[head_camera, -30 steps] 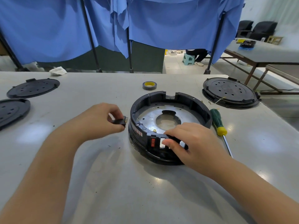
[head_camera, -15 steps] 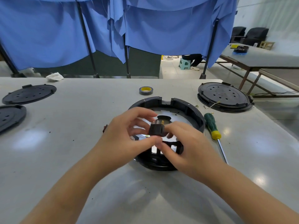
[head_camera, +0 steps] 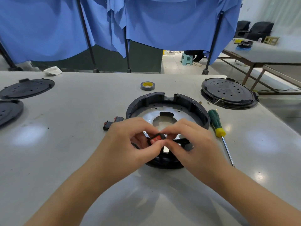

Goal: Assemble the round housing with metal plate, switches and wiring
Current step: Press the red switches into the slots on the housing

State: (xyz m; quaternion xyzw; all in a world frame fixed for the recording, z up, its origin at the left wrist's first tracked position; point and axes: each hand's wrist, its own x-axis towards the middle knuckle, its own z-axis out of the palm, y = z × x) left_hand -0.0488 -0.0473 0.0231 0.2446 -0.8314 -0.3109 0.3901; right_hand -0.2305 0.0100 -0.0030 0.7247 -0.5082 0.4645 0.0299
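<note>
A wide pale table (head_camera: 65, 160) fills the view from the head camera, with blue cloth screens behind it. Near its middle sits the round housing (head_camera: 167, 101), a black ring lying flat with a shiny metal plate (head_camera: 179, 115) seated inside it. Both hands meet over the near wall of the ring. The left hand (head_camera: 130, 144) and the right hand (head_camera: 192, 144) together pinch one small red-faced switch (head_camera: 156, 139) between thumb and curled fingers, holding it just above the near rim, roughly level between the two hands. Its red face tilts up toward the camera and its longer side runs left to right, along the rim. The openings in the near wall lie directly below and slightly nearer than the switch, so the coming move looks like a short push down and in. Two spare switches (head_camera: 112, 123) lie on the table just left of the ring. A green-handled screwdriver (head_camera: 216, 123) lies just right of it.
</note>
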